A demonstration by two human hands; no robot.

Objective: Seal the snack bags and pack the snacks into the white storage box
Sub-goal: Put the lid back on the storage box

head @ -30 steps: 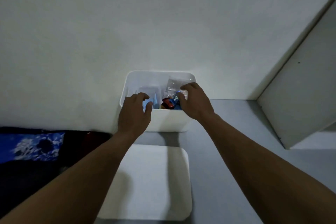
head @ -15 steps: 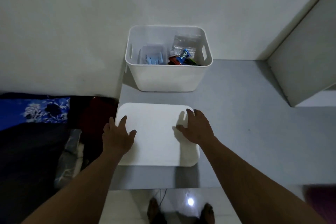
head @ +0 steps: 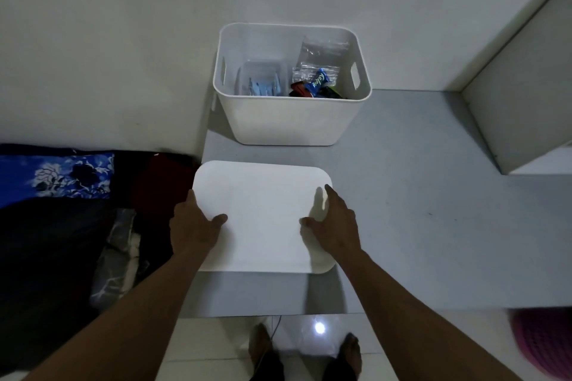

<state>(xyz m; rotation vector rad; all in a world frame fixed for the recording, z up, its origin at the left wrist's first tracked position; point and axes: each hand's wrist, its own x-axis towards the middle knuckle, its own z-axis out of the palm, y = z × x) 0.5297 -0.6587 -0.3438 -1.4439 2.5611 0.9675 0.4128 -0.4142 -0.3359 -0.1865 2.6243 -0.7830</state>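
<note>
The white storage box (head: 291, 120) stands open against the wall on the grey table. Inside it lie a clear bag of blue snacks (head: 261, 83) on the left and a clear zip bag with colourful snack packets (head: 318, 80) on the right. The box's flat white lid (head: 263, 213) lies on the table in front of the box. My left hand (head: 193, 226) grips the lid's left edge, thumb on top. My right hand (head: 335, 223) grips its right edge, which is lifted slightly and casts a shadow.
The grey table (head: 418, 210) ends at a front edge near my feet (head: 305, 356). A white cabinet panel (head: 523, 96) stands at the right. Dark and blue flowered fabric (head: 62, 176) lies left of the table. A pink object (head: 548, 346) sits at lower right.
Both hands left the inside of the box and came back to the lid in front. They now hold its left and right edges.
</note>
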